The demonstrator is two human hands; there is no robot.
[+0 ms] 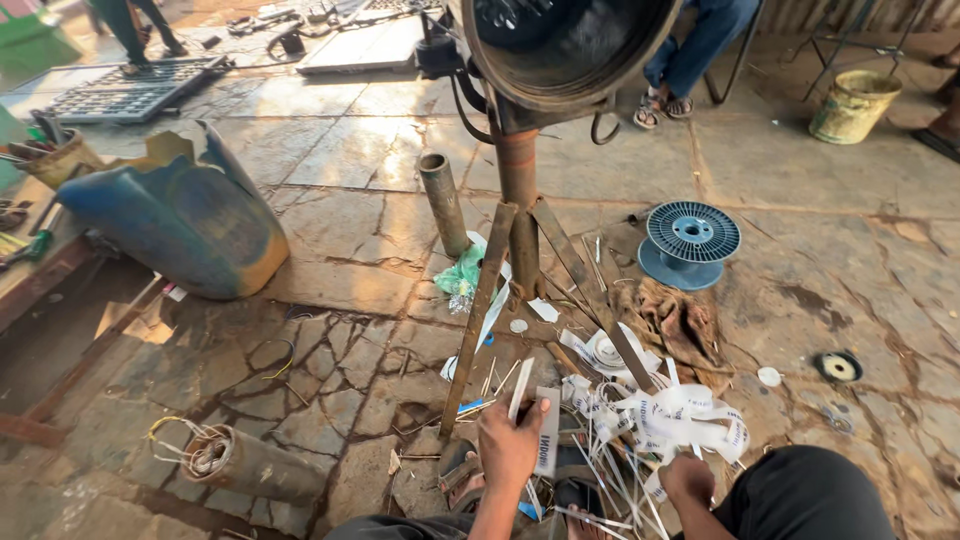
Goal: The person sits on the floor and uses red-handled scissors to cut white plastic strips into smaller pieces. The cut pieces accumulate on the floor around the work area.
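- Head camera looks down: the left hand (pixel 510 445) has its fingers curled round a flat white strip (pixel 547 432), holding it upright low in the middle of the picture, just over the person's sandalled feet.
- Right hand (pixel 688 478) sits lower right beside a dark-clad knee, its back turned up; whether its fingers grip anything I cannot tell. It reaches into a tangle of white strips (pixel 680 415) heaped on the stone floor (pixel 330 150).
- Just past the hands, a rusty metal stand (pixel 520 200) rises on splayed legs.
- Right of the stand lies a blue plastic spool (pixel 690 240), with a brown rag (pixel 680 320) below it.
- Left: a blue drum (pixel 180 215) on its side; nearer, a wound cylinder (pixel 245 462).
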